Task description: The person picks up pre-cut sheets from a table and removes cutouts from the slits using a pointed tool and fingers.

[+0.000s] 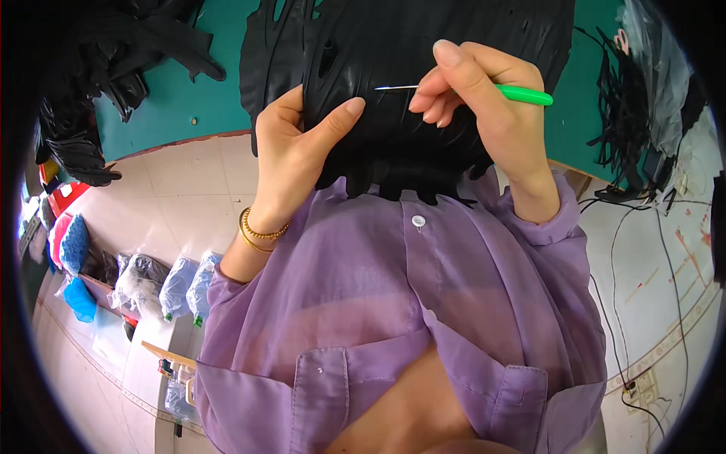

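A wide black, leather-like piece (423, 45), slit into long strips, hangs over the table edge toward my lap. My left hand (297, 144) pinches its left part, thumb on top and fingers hidden behind a fold. In my right hand (491, 94) is a slim tool with a green handle (524, 94) and a thin metal shaft (395, 88). The shaft points left across the black piece, its tip close to my left thumb. Whether the tip touches the material, I cannot tell.
Under the black piece is a green table (174, 106). Black cut pieces (83, 98) pile up at its left, with black strips (624, 106) and clear plastic (658, 83) at its right. Bagged goods (144, 284) stand on the left; cables (616, 303) trail on the right floor.
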Demonstrator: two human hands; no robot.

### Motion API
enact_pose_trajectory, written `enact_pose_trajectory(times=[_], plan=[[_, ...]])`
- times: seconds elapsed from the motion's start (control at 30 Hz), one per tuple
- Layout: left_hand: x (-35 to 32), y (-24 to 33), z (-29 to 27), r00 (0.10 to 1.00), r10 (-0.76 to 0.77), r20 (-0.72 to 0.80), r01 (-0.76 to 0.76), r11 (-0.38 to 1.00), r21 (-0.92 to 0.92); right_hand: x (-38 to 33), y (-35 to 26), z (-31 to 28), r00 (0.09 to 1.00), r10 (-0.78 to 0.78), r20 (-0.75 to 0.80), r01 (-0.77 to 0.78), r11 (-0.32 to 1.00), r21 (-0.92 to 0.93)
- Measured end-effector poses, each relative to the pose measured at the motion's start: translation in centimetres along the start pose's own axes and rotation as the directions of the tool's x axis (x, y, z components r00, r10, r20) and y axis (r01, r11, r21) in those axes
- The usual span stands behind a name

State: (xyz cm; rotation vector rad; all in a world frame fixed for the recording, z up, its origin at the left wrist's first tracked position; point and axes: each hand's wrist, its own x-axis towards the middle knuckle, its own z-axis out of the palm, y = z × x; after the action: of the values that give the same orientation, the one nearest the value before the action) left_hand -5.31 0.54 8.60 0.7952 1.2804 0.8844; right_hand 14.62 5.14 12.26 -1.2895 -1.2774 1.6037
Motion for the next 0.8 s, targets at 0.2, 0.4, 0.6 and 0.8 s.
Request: enact_pose_trajectory(times=[0.2,0.4,0.6,0.8], plan=[[0.0,0.0,0.2,0.998,0.057,-0.014,-0.057,0.997,0.051,0.0,0.6,0.1,1.0,0.0,0.022,0.0,1.0,0.001],[-0.8,0.4,0.8,0.988,0.153,0.008,-0.152,0.978,0.146,-0.6,2.1,0.8,0.896,-0.41,0.172,0.444,0.799,-0.405],[-0.6,0.4,0.3,0.997,0.054,0.06,-0.045,0.989,-0.14,1.2,2.0,-0.7,0.885,-0.466,0.0,0.411,0.781,-0.47],[0.4,0.4,1.3,0.976,-0.129,0.177,0.143,0.987,-0.067,1.5,0.9,-0.2,0.774,-0.608,0.177,0.614,0.654,-0.441]])
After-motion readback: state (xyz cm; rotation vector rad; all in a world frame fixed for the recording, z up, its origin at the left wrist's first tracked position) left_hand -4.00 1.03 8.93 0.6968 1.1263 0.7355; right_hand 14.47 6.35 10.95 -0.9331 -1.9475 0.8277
